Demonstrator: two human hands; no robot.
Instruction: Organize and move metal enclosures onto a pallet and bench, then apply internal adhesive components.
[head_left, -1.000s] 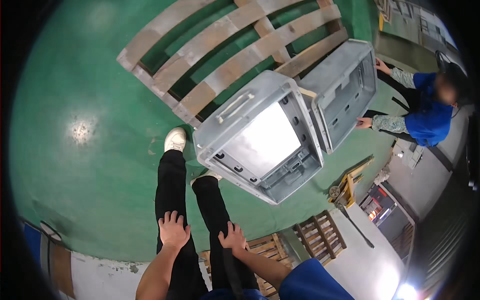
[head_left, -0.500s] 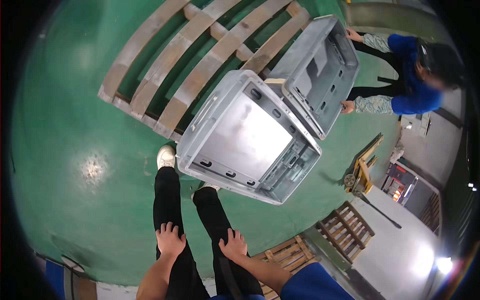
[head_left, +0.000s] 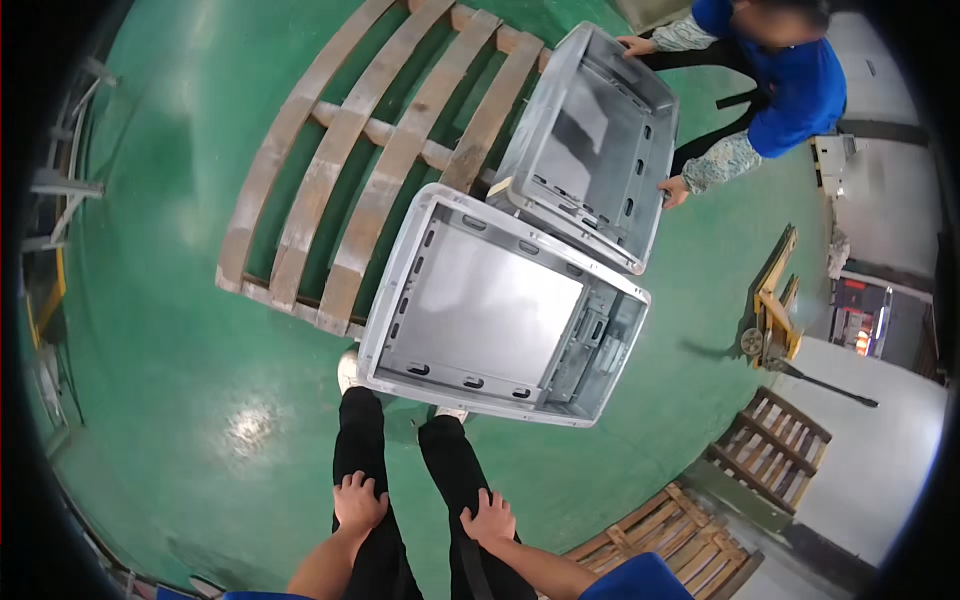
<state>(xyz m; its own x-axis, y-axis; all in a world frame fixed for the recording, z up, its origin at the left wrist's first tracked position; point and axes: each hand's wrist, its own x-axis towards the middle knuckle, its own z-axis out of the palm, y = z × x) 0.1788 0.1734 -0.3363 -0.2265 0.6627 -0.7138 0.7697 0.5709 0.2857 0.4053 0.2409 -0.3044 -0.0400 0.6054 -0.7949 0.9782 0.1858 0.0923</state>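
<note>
My left hand (head_left: 360,503) lies on my left leg near the knee, its fingers spread over the black trousers. On the other leg rests my right hand (head_left: 489,519), fingers likewise apart. Neither hand holds anything. Ahead of my feet, a grey rectangular tray-like housing (head_left: 480,310) with slotted walls stands with its hollow side facing up. It overlaps the near end of a wooden pallet (head_left: 365,225). A second similar grey housing (head_left: 590,150) stands tilted beside it, and another person's hands (head_left: 675,191) are at its far right rim.
The other person (head_left: 790,90), in a blue top with patterned sleeves, bends at the upper right. A yellow pallet jack (head_left: 772,315) stands on the green floor at the right. More wooden pallets (head_left: 660,535) lie at the lower right. A metal frame (head_left: 60,190) runs along the left edge.
The view has shifted, so the pallet sits lower and the pallet jack farther right. More of the near housing's inner left wall shows. My hands stay on my legs.
</note>
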